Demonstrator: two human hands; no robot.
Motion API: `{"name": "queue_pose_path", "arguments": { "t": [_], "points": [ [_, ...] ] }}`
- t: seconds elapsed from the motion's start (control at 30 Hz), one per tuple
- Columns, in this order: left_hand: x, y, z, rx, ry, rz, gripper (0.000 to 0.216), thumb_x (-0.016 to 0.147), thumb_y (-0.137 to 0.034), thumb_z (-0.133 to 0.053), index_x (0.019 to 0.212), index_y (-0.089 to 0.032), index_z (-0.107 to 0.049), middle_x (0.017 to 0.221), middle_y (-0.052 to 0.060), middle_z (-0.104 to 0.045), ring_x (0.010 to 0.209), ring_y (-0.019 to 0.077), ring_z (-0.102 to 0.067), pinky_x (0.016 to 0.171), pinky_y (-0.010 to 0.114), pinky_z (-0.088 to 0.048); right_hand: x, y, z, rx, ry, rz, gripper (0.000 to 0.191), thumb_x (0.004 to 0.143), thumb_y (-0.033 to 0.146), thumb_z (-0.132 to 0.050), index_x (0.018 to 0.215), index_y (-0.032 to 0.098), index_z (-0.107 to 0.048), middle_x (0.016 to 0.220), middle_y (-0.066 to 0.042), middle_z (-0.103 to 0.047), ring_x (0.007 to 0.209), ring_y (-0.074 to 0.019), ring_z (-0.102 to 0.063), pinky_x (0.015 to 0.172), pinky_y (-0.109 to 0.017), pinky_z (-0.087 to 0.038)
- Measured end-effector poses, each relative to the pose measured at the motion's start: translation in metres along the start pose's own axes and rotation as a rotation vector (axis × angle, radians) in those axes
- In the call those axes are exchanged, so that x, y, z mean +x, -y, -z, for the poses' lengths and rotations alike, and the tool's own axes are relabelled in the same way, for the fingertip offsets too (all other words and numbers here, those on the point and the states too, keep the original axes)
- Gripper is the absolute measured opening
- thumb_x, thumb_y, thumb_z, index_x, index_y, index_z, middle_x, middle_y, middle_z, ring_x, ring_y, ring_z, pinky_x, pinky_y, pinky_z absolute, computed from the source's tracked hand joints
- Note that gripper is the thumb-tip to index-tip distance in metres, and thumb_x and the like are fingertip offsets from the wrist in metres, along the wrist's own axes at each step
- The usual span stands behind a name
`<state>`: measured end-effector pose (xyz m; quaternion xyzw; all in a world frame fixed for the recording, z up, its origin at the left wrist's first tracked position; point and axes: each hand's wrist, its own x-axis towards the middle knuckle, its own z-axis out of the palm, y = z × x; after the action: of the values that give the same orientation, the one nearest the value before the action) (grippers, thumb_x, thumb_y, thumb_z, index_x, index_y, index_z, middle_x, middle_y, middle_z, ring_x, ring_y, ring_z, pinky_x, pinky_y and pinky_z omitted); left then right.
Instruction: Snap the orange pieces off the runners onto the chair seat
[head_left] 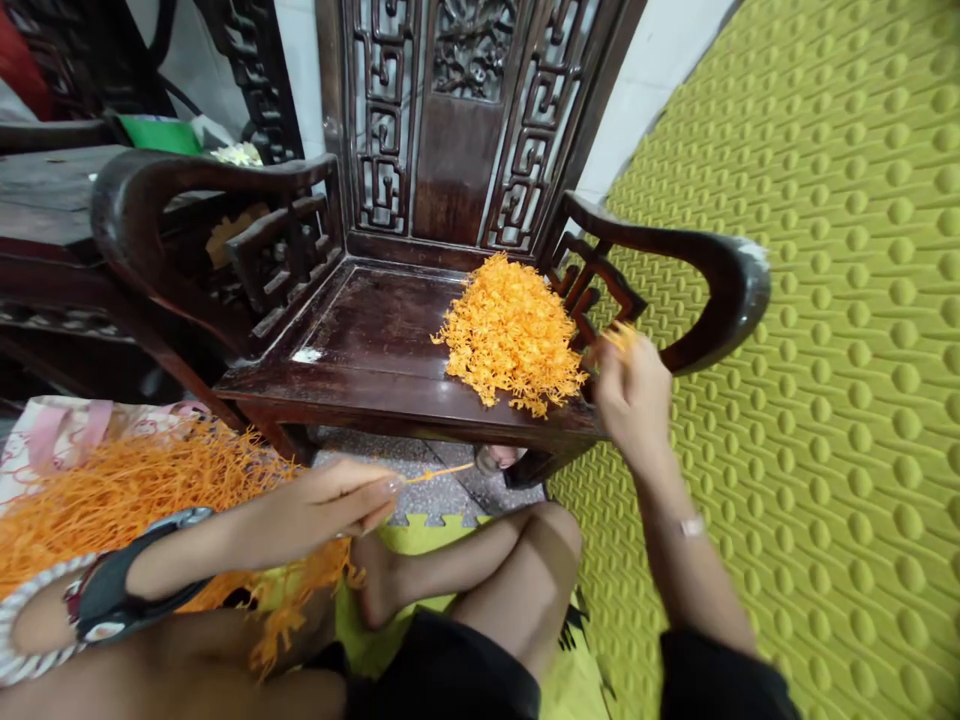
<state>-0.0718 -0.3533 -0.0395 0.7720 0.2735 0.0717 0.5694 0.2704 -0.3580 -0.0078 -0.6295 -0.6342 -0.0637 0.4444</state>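
Left hand (349, 500): thumb and fingers pinch a thin, orange, string-like strip (450, 470), its free end pointing right, below the front edge of the dark, polished wooden chair (375, 325). Right hand (637, 395): fingers curl around a small tuft of yellow-orange, frilly pieces (621, 338) near the armrest; firmness cannot be told. A yellow-orange, frilly heap (514, 330) rests on the seat's right side; long, loose orange strands (150, 500) lie at left. For good handling, a light pinch near the strip's small thickening should limit bending, and slow right-hand movement should avoid scattering the heap
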Motion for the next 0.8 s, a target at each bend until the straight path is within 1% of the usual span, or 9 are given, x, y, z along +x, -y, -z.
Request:
{"name": "queue_pose_path", "arguments": {
  "t": [0.07, 0.13, 0.23, 0.33, 0.4, 0.53, 0.63, 0.73, 0.8],
  "points": [
    [0.004, -0.007, -0.001, -0.073, -0.029, -0.011, 0.044, 0.095, -0.046, -0.032, 0.064, -0.015, -0.040, 0.057, -0.005, -0.035, 0.055, 0.0075, -0.030, 0.054, 0.021, -0.025, 0.041, -0.021, -0.022, -0.298, 0.008, 0.024, 0.028, 0.094, 0.026, -0.034, 0.095, 0.014, -0.060, 0.105, -0.017, -0.059, 0.111, -0.0322, -0.049, 0.097, -0.055, -0.034],
    [0.011, -0.011, -0.002, -0.260, -0.122, -0.029, 0.041, 0.094, -0.043, -0.034, 0.064, -0.016, -0.040, 0.052, -0.006, -0.032, 0.050, 0.0070, -0.027, 0.051, 0.021, -0.024, 0.075, -0.043, -0.051, -0.533, 0.098, 0.035, 0.029, 0.092, 0.015, -0.032, 0.103, 0.009, -0.059, 0.112, -0.022, -0.057, 0.117, -0.0346, -0.045, 0.098, -0.058, -0.030],
    [0.021, -0.011, -0.001, -0.594, -0.253, -0.089, 0.034, 0.093, -0.038, -0.039, 0.068, -0.016, -0.041, 0.049, -0.007, -0.033, 0.047, 0.0062, -0.027, 0.049, 0.019, -0.026, 0.102, -0.067, -0.091, -0.598, 0.304, 0.010, 0.025, 0.092, 0.013, -0.038, 0.102, 0.007, -0.060, 0.101, -0.017, -0.063, 0.107, -0.0252, -0.053, 0.096, -0.048, -0.036],
    [0.026, -0.009, 0.004, -0.788, -0.364, -0.197, 0.026, 0.094, -0.031, -0.041, 0.073, -0.016, -0.046, 0.060, -0.003, -0.051, 0.061, 0.0068, -0.049, 0.066, 0.019, -0.040, 0.107, -0.073, -0.112, -0.590, 0.373, 0.002, 0.022, 0.091, 0.029, -0.053, 0.101, 0.011, -0.061, 0.097, -0.007, -0.064, 0.093, -0.0171, -0.060, 0.088, -0.039, -0.047],
    [0.027, -0.009, 0.006, -0.839, -0.422, -0.276, 0.023, 0.095, -0.029, -0.041, 0.077, -0.016, -0.050, 0.074, 0.000, -0.062, 0.080, 0.0093, -0.059, 0.084, 0.023, -0.043, 0.110, -0.071, -0.111, -0.588, 0.364, 0.010, 0.024, 0.088, 0.026, -0.057, 0.106, 0.010, -0.060, 0.102, -0.010, -0.064, 0.096, -0.0201, -0.060, 0.092, -0.046, -0.045],
    [0.030, -0.014, 0.009, -0.895, -0.482, -0.377, 0.023, 0.096, -0.030, -0.040, 0.085, -0.017, -0.056, 0.102, 0.004, -0.069, 0.111, 0.0137, -0.059, 0.107, 0.029, -0.034, 0.118, -0.055, -0.087, -0.541, 0.304, 0.077, 0.047, 0.077, -0.002, -0.051, 0.123, -0.002, -0.052, 0.119, -0.029, -0.058, 0.114, -0.0316, -0.051, 0.103, -0.060, -0.022],
    [0.034, -0.019, 0.012, -0.971, -0.481, -0.456, 0.023, 0.095, -0.029, -0.040, 0.088, -0.017, -0.058, 0.112, 0.004, -0.068, 0.121, 0.0142, -0.054, 0.114, 0.031, -0.028, 0.106, -0.027, -0.072, -0.485, 0.254, 0.179, 0.059, 0.073, -0.007, -0.045, 0.130, 0.003, -0.049, 0.137, -0.025, -0.046, 0.127, -0.0307, -0.040, 0.109, -0.058, -0.010],
    [0.038, -0.025, 0.015, -1.033, -0.466, -0.547, 0.022, 0.095, -0.027, -0.040, 0.089, -0.017, -0.060, 0.117, 0.004, -0.066, 0.124, 0.0142, -0.052, 0.117, 0.033, -0.025, 0.066, 0.018, -0.069, -0.255, 0.330, 0.287, 0.040, 0.085, 0.007, -0.044, 0.122, 0.014, -0.058, 0.128, -0.011, -0.059, 0.119, -0.0194, -0.051, 0.108, -0.042, -0.031],
    [0.042, -0.029, 0.015, -1.029, -0.449, -0.595, 0.024, 0.095, -0.027, -0.039, 0.090, -0.017, -0.060, 0.120, 0.004, -0.065, 0.126, 0.0139, -0.050, 0.118, 0.033, -0.024, 0.029, 0.051, -0.071, 0.198, 0.514, 0.298, 0.032, 0.093, 0.026, -0.043, 0.119, 0.015, -0.059, 0.121, -0.010, -0.063, 0.110, -0.0167, -0.058, 0.098, -0.035, -0.044]
  ]
}}
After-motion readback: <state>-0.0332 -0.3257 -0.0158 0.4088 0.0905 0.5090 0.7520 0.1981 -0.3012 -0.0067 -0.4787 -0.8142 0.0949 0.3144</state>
